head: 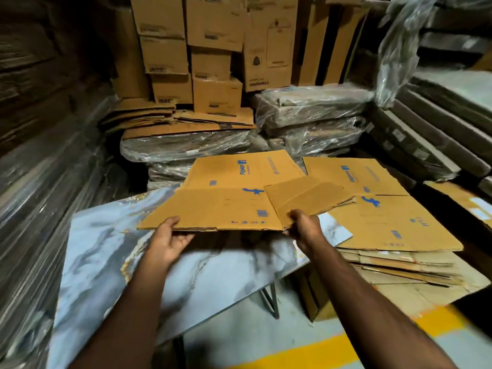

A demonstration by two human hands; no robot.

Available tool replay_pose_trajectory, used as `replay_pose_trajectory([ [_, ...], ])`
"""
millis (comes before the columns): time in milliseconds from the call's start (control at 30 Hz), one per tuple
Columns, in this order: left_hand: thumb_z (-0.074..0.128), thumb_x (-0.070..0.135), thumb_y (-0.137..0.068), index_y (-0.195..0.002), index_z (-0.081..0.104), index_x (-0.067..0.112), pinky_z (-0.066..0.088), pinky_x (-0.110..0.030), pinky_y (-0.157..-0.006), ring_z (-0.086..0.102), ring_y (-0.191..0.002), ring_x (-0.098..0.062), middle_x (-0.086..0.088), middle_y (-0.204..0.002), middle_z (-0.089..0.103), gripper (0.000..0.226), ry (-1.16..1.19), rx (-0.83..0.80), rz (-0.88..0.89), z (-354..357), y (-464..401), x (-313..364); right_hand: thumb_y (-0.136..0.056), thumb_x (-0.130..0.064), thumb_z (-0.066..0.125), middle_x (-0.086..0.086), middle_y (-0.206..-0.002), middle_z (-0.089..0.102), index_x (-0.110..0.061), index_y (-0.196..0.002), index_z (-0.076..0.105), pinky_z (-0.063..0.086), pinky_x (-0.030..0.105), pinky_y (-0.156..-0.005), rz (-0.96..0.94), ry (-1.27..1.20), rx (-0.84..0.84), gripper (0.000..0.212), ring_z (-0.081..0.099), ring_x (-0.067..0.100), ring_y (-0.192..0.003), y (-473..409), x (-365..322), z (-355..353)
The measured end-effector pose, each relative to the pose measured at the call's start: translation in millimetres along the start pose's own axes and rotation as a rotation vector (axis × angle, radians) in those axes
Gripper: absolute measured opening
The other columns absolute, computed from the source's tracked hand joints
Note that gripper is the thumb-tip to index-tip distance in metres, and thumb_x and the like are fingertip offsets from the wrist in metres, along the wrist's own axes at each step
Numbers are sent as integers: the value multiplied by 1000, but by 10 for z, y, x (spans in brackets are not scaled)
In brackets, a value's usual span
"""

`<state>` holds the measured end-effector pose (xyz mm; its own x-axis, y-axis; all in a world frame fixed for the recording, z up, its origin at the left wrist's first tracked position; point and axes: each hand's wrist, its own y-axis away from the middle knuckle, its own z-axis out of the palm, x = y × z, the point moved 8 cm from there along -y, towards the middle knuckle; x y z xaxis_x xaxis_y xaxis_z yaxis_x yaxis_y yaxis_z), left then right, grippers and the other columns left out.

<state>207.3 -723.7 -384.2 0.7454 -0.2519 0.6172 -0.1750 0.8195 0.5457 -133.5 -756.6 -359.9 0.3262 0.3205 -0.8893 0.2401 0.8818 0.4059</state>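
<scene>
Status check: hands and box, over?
Both gripping: left hand, right hand on near edge of flat box. Held above table, box stack close on right.

A packing storeroom: stacked cardboard boxes (186, 49) and shrink-wrapped flattened cartons (311, 113)

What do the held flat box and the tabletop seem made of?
The box looks like brown corrugated cardboard, matte; layered edges show along its near side. The tabletop is a marble-look slab, grey-white veining with a slight sheen; stone or printed laminate, cannot tell.
</scene>
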Motion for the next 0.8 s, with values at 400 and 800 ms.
replay_pose_trajectory([
  [400,47,0,-99,-130,50,9,61,-43,-69,64,-101,-24,-7,-118,64,33,-103,-1,336,1742,278,-1200,-91,-11,56,9,-106,66,-11,-116,60,54,41,-82,-371,535,-140,25,63,30,-94,-972,-1112,-1529],
  [800,49,1,-99,-112,57,10,62,-43,-62,67,-96,-22,-7,-107,68,17,-79,-180,225,3540,-229,-1937,-101,-14,52,3,-118,59,-2,-136,49,45,22,-64,-497,495,6,37,57,21,-99,-1699,-2201,-2733],
])
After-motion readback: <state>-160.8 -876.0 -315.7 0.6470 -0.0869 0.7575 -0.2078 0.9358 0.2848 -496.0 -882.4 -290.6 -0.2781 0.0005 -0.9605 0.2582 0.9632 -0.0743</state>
